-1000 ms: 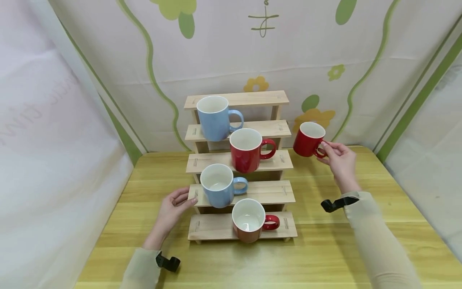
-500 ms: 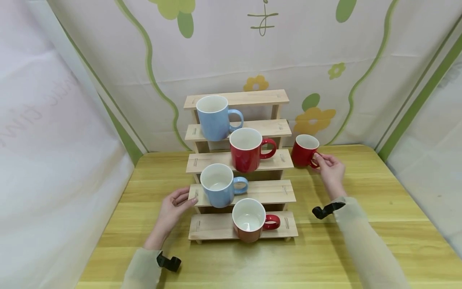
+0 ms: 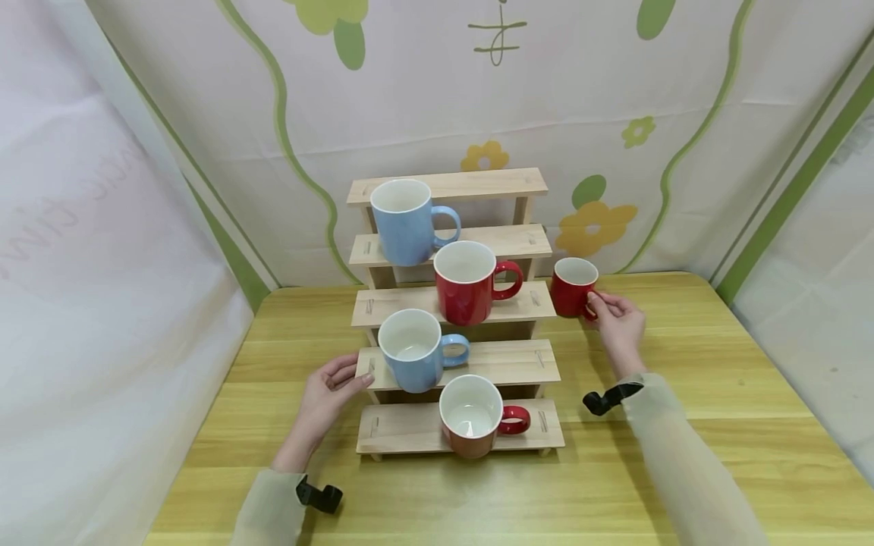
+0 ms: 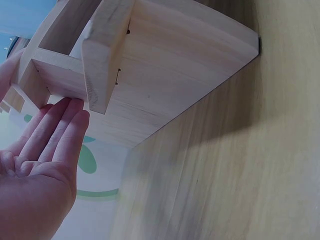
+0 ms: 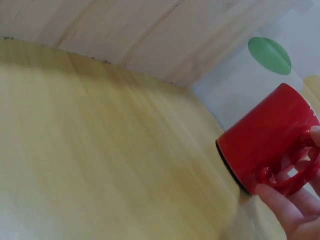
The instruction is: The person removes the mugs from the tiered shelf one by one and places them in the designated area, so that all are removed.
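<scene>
Head cam: far red mug just L of R grip, handle w/in.

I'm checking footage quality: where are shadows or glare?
Head view: bright reflection inside the lowest red-handled mug; left wrist view: soft shadow on the yellowish wooden table beside the pale wooden rack; right wrist view: highlights on the held glossy red mug.

1. In front of the wooden rack, the table gives room for passing.
2. The rack stands between the left hand and the held red mug.
3. Behind, patterned cloth closes the way.
</scene>
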`<control>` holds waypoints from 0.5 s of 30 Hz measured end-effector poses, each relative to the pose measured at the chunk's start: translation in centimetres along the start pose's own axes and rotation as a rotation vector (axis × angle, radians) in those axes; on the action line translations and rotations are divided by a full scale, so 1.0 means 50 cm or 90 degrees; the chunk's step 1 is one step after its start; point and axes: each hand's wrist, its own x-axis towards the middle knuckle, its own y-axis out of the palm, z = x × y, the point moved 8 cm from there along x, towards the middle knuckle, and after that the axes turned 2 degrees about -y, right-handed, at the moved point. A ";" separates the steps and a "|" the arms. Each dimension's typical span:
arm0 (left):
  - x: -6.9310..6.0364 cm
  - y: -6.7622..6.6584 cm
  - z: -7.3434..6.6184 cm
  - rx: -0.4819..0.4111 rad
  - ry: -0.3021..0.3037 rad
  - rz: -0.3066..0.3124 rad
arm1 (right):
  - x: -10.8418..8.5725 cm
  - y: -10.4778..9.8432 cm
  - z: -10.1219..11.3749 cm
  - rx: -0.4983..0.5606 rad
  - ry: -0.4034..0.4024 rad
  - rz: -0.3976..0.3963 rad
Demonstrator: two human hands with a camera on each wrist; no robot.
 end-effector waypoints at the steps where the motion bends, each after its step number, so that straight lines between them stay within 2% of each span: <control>1: 0.000 0.000 -0.001 0.000 0.002 0.000 | -0.001 0.002 0.001 -0.004 0.003 0.000; 10: -0.003 -0.001 0.001 0.013 -0.003 -0.007 | -0.013 0.014 0.004 -0.015 0.035 -0.001; 15: -0.002 0.000 0.000 0.009 -0.004 -0.006 | -0.017 0.010 0.001 -0.037 0.028 -0.008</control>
